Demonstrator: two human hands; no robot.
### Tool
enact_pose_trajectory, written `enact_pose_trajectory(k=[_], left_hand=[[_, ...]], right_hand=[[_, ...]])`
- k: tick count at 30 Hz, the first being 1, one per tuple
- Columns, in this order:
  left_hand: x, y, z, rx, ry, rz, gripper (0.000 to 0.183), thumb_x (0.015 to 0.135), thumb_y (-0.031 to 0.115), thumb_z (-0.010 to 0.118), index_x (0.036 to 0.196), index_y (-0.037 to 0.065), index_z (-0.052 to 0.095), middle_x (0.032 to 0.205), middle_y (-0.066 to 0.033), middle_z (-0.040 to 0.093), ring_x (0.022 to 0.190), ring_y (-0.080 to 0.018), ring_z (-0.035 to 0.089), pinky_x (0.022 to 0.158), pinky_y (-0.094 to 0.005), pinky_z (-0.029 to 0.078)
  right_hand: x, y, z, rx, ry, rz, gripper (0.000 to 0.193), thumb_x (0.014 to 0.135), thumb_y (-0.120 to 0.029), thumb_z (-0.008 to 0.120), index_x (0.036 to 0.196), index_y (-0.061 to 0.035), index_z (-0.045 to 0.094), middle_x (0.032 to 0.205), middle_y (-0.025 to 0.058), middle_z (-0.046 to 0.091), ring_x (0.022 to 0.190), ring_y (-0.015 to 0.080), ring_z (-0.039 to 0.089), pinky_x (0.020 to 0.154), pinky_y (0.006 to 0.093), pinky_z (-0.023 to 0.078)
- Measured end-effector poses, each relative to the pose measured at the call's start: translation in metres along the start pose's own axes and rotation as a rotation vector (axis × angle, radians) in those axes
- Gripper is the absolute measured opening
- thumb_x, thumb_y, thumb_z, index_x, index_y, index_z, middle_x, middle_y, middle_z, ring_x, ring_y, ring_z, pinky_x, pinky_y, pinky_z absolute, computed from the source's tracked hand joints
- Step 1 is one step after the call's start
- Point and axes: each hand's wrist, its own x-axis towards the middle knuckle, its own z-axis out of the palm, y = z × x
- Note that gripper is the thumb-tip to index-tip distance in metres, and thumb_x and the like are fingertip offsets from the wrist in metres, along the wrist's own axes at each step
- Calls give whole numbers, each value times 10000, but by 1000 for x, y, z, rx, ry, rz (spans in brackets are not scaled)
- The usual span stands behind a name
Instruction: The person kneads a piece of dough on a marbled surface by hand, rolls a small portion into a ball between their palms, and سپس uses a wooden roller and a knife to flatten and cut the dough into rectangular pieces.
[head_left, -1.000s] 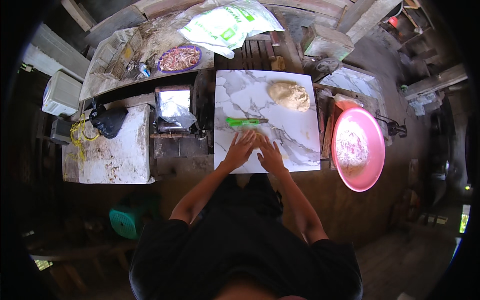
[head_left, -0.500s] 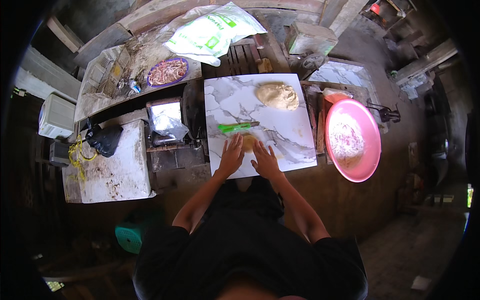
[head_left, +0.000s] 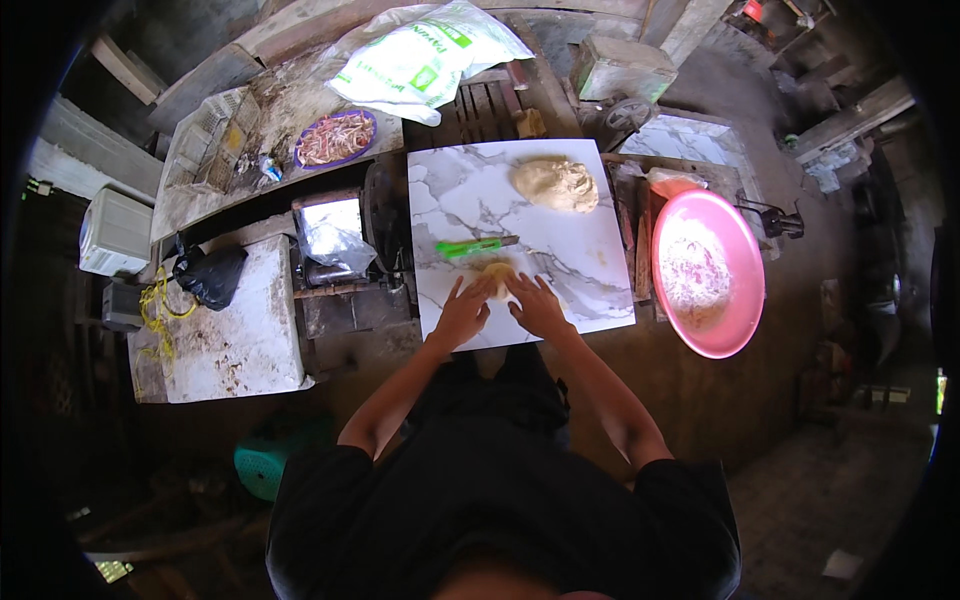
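Note:
A small flattened piece of dough (head_left: 497,277) lies on the white marble-patterned board (head_left: 455,185) in front of me. Against its left side rest the fingertips of my left hand (head_left: 463,312), open with fingers outstretched. My right hand (head_left: 538,309) touches the dough's right side, also open and fingers spread. Just beyond the hands lies a green-handled cutter knife (head_left: 474,247), its blade pointing right. A large lump of pale dough (head_left: 556,186) sits at the board's far right. The fingers partly cover the small piece.
A pink basin (head_left: 740,280) with white flour stands right of the board. To the left are a steel-topped machine (head_left: 330,225), a black plastic bag (head_left: 212,272) and a purple-rimmed tray of reddish strips (head_left: 336,138). A white-and-green sack (head_left: 425,62) lies at the back.
The small dough piece has shifted slightly away from me and looks more bunched up. My hands have turned a little, with the fingertips now closer in around it.

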Motion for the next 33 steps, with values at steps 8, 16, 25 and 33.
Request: enact_pose_trajectory(k=[8,16,25,33], left_hand=[[-6,0,9,13,-16,-42,457,721,91,478,1170,32,420,1291,-97,337,1226,-176,266,1011,-439,132],[-8,0,13,33,110,-14,483,727,99,477,1201,49,400,1308,-102,309,1240,-199,240,1011,-447,121],[4,13,5,-127,209,-78,339,771,124,470,1104,64,488,1153,-126,467,1150,-256,362,988,-464,158],[60,36,-5,-258,270,-17,243,790,108,476,1028,96,522,1029,-74,547,1038,-274,458,940,-492,226]], right_hand=[[7,-3,23,-38,78,-1,559,683,-79,500,1219,-22,351,1298,139,311,1192,241,325,884,318,381],[4,-24,6,-73,-36,46,531,700,-121,504,1209,-43,378,1305,87,326,1217,206,290,970,428,246],[-6,-5,-7,208,231,159,390,744,-150,510,1129,-107,477,1181,68,469,1168,212,354,970,413,242],[-25,65,-71,-88,469,403,381,758,-169,477,1124,-64,471,1206,134,425,1180,293,319,995,457,158]])
